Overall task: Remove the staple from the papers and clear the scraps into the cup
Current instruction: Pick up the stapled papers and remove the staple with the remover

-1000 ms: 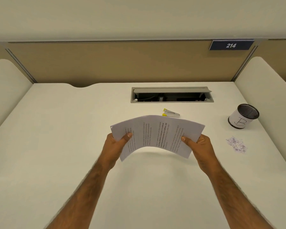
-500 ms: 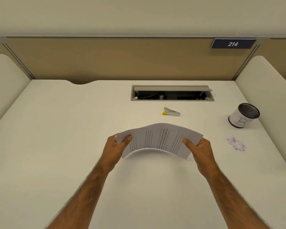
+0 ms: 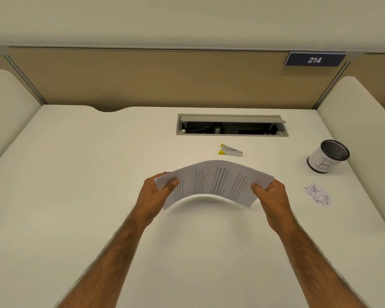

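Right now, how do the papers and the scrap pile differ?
The papers are held above the desk, left hand and right hand gripping the ends; the scrap pile lies on the desk. The papers are whole sheets bowed upward; the scrap pile is loose small bits. The papers are central; the scrap pile sits right, near the cup. Both are outside it.

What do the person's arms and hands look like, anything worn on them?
Both are bare: the left hand and right hand have no gloves, and no rings or watch show. The forearms are hairy, with no sleeves in view.
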### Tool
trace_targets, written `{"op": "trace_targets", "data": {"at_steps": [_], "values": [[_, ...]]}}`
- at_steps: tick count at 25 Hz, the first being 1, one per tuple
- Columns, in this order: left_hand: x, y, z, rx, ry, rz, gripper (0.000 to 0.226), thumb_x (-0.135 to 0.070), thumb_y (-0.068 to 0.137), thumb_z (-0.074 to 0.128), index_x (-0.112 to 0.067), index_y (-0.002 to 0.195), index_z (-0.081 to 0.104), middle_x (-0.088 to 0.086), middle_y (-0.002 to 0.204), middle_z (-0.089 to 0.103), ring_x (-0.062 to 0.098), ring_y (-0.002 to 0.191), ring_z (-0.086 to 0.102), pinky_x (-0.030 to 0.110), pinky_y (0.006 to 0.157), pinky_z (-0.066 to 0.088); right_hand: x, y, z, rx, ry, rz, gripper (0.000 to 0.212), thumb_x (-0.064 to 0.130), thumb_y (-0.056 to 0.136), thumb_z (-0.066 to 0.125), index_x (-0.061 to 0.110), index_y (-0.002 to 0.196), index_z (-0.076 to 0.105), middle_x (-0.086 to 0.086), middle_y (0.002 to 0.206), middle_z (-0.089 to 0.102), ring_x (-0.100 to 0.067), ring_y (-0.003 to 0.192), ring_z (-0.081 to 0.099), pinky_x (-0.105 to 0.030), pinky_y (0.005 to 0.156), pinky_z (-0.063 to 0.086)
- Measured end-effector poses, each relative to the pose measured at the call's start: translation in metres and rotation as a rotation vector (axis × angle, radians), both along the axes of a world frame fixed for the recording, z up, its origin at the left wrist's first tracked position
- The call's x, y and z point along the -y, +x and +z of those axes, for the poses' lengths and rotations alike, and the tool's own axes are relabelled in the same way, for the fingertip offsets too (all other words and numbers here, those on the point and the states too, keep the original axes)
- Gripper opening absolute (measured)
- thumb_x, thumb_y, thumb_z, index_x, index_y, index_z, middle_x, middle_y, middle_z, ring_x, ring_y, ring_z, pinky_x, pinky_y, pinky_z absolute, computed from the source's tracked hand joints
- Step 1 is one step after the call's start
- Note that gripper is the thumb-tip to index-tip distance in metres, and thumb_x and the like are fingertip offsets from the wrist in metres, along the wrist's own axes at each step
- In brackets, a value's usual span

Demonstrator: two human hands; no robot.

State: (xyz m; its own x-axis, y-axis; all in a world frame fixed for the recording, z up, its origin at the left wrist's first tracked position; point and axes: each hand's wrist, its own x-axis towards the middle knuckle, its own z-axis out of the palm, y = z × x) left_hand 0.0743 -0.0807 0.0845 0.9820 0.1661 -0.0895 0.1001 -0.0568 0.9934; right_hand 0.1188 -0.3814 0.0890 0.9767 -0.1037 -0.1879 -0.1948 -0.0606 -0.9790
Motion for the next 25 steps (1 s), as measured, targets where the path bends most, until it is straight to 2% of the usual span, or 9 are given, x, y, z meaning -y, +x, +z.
{"op": "trace_targets", "data": {"at_steps": [5,7,10,12,15,17,20,23,25], "values": [[0.003,-0.003,-0.008,-0.071,-0.047,0.026,0.019,-0.035,0.089,0.075,-0.03,0.107,0.077,-0.008,0.098,0.08,0.014,0.093,0.072,0.022,0.077,0.056,-0.003,-0.002,-0.008,-0.068,-0.026,0.044,0.028,0.001,0.094,0.059,0.018,0.117,0.06,-0.004,0.103,0.067,-0.024,0.098,0.064,-0.027,0.075,0.051],[0.005,-0.002,-0.006,-0.075,-0.037,0.047,0.018,-0.035,0.089,0.076,-0.03,0.106,0.077,-0.008,0.097,0.081,0.014,0.092,0.072,0.022,0.076,0.056,-0.004,-0.003,-0.007,-0.052,-0.024,0.017,0.028,0.002,0.095,0.059,0.019,0.117,0.06,-0.002,0.1,0.067,-0.02,0.094,0.064,-0.025,0.072,0.052],[-0.001,-0.003,0.0,-0.023,-0.021,0.024,0.01,-0.026,0.093,0.075,-0.028,0.102,0.079,-0.003,0.095,0.08,0.01,0.086,0.072,0.019,0.072,0.054,-0.003,0.001,-0.003,-0.019,-0.029,0.0,0.026,0.001,0.094,0.06,0.016,0.114,0.062,-0.001,0.098,0.069,-0.015,0.089,0.065,-0.021,0.07,0.05],[-0.003,-0.007,0.002,-0.019,0.001,-0.011,0.013,-0.033,0.096,0.069,-0.033,0.103,0.08,-0.002,0.097,0.08,0.009,0.086,0.071,0.02,0.072,0.053,-0.001,0.003,-0.005,-0.02,-0.049,0.006,0.024,0.0,0.093,0.06,0.015,0.111,0.064,0.0,0.096,0.07,-0.015,0.088,0.065,-0.02,0.07,0.049],[-0.005,-0.007,0.005,-0.04,0.003,-0.013,0.028,-0.049,0.097,0.053,-0.042,0.103,0.079,-0.002,0.1,0.079,0.01,0.089,0.07,0.027,0.08,0.053,0.0,0.003,-0.006,-0.018,-0.056,-0.019,0.022,0.0,0.094,0.059,0.016,0.108,0.067,0.004,0.092,0.07,-0.012,0.085,0.065,-0.015,0.067,0.049],[-0.006,-0.007,0.004,-0.048,-0.018,-0.007,0.041,-0.058,0.101,0.041,-0.041,0.106,0.078,-0.005,0.105,0.078,0.01,0.096,0.07,0.031,0.09,0.052,0.001,0.004,-0.006,-0.016,-0.056,-0.046,0.021,0.001,0.095,0.058,0.015,0.11,0.066,0.004,0.092,0.069,-0.012,0.085,0.064,-0.016,0.066,0.048],[-0.009,-0.006,0.005,-0.065,-0.044,0.004,0.064,-0.073,0.096,0.027,-0.036,0.117,0.075,-0.008,0.12,0.076,0.011,0.109,0.07,0.035,0.102,0.05,-0.001,0.004,-0.004,-0.017,-0.05,-0.053,0.021,0.004,0.097,0.057,0.017,0.112,0.064,0.006,0.093,0.068,-0.01,0.086,0.062,-0.019,0.066,0.047],[-0.008,-0.008,0.004,-0.029,-0.007,-0.041,0.088,-0.095,0.076,0.039,-0.032,0.132,0.067,-0.011,0.125,0.074,0.007,0.114,0.068,0.023,0.096,0.052,-0.001,0.005,-0.004,-0.018,-0.045,-0.047,0.022,0.005,0.097,0.056,0.018,0.114,0.063,0.006,0.094,0.067,-0.011,0.087,0.062,-0.019,0.066,0.047],[-0.007,-0.009,0.0,-0.007,0.032,-0.09,0.1,-0.093,0.064,0.059,-0.027,0.139,0.061,-0.009,0.126,0.074,0.007,0.116,0.068,0.02,0.091,0.055,-0.001,0.006,-0.003,-0.019,-0.045,-0.046,0.023,0.004,0.097,0.056,0.017,0.115,0.063,0.004,0.095,0.068,-0.012,0.087,0.063,-0.019,0.066,0.047]]}}
